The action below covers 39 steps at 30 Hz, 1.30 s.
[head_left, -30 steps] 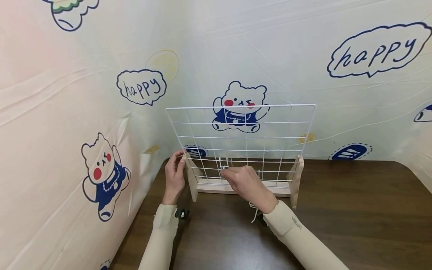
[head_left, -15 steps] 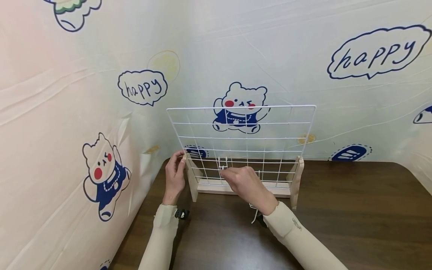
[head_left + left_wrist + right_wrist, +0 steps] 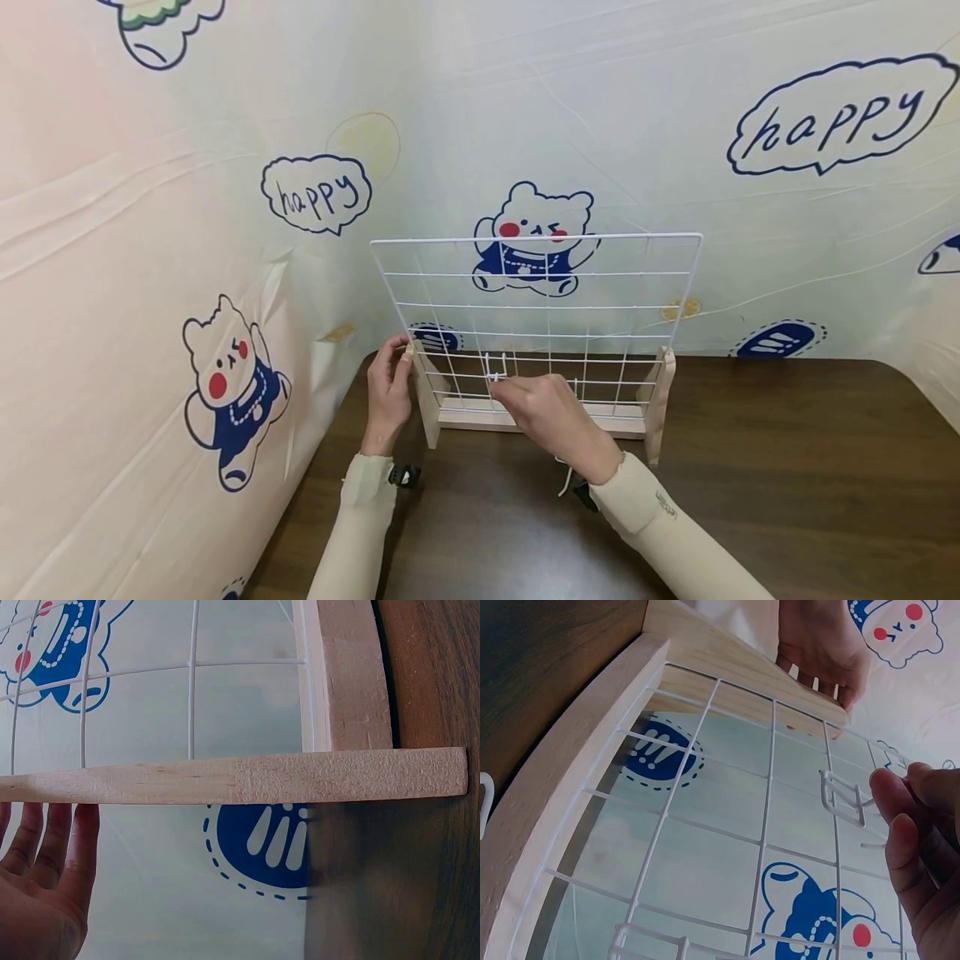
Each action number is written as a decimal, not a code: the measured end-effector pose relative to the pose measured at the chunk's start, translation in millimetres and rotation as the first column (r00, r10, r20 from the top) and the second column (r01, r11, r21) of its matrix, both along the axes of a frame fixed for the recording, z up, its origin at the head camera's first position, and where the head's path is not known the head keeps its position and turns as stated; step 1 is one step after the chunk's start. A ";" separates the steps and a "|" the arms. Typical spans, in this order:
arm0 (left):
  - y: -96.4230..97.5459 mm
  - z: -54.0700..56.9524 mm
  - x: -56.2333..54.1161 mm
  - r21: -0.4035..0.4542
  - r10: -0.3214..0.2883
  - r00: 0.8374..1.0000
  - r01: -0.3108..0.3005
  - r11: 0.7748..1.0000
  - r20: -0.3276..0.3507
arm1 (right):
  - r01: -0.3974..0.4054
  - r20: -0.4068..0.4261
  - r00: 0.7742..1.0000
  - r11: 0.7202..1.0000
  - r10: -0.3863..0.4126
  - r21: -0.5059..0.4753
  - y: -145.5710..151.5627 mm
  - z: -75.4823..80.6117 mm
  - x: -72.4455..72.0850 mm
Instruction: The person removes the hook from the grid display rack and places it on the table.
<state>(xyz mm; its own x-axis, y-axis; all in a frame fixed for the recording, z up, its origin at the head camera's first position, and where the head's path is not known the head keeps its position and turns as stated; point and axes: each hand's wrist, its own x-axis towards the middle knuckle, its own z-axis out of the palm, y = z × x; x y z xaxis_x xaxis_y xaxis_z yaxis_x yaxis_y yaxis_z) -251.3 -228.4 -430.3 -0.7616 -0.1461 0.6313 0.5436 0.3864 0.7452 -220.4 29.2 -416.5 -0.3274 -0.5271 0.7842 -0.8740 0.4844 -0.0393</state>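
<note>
Fingers of the right hand are pinched together on the near end of a white wire hook; they cover that end, so its exact shape there cannot be told. The hook sits at the white grid, left of its middle and low down, on the far side of the fingertips. Its paired prongs stand upright along the wires, and its stem points near, toward the person, roughly square to the grid. The right hand is plainly the nearer one to it. The left hand is well apart to the left, thumb and fingers holding the top of the wooden left upright. Near the right wrist, another white hook lies on the brown table.
</note>
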 end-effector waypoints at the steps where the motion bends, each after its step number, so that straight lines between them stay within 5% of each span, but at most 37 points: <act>1: 0.1 0.2 0.1 0.001 0.000 1.000 0.000 1.000 0.001 | -0.002 -0.001 1.000 1.000 0.002 0.000 0.1 -0.1 0.2; 39: 0.8 1.8 1.1 0.000 0.000 1.000 0.000 1.000 -0.002 | 0.022 0.059 0.998 0.999 -0.025 0.043 7.1 -18.1 7.0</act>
